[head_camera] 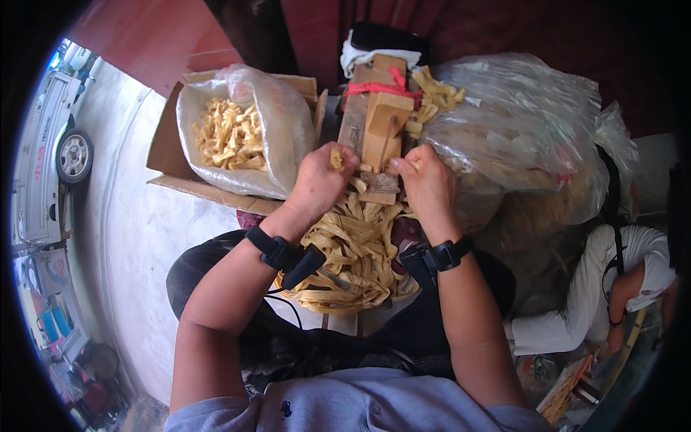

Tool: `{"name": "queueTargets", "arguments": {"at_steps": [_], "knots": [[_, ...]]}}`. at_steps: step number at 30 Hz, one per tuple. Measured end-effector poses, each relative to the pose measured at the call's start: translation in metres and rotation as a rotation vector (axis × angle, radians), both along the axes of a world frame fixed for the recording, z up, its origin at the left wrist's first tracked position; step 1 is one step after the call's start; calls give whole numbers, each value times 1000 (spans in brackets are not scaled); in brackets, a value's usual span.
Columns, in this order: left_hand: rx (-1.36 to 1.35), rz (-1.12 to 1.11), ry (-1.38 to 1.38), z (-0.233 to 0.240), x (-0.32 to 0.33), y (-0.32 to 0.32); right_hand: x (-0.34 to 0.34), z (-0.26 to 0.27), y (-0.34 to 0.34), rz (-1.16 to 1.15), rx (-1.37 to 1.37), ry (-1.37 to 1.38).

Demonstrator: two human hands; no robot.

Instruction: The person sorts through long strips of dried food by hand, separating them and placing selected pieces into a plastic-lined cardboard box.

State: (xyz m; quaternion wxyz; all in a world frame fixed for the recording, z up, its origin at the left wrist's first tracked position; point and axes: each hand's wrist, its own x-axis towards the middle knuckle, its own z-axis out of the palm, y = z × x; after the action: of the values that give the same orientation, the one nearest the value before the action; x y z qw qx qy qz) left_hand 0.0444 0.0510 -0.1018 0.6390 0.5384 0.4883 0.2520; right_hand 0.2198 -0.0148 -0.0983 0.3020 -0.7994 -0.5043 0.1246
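Both hands are at the near end of a wooden block device [353,121] bound with red cloth. My left hand [325,173] is closed on a pale yellow folded strip piece [336,159]; another short piece lies by its fingertips. My right hand [430,178], on the other side of the wood, pinches a yellowish strip [415,165], mostly hidden by the fingers. Below the hands, a heap of long, flat, pale yellow strips [351,254] lies between my legs. What the strips are made of cannot be told.
At the left, a cardboard box [167,135] holds a plastic-lined sack [286,140] of short knotted pieces [229,135]. Large clear plastic bags [513,124] stand at the right. More yellow pieces [432,97] lie beside the wood. Another person [594,291] is at the lower right.
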Motion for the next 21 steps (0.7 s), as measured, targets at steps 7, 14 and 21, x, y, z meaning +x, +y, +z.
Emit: {"name": "queueTargets", "arguments": {"at_steps": [7,14,21], "knots": [[-2,-57,87,33,-26,-11,-21,13,-23,239,308,146],[-325,-149,-67,19,-38,-58,-39,40,-30,854,430,280],[-397,-281,-77,59,-36,-47,-29,41,-25,712,544,184]]}}
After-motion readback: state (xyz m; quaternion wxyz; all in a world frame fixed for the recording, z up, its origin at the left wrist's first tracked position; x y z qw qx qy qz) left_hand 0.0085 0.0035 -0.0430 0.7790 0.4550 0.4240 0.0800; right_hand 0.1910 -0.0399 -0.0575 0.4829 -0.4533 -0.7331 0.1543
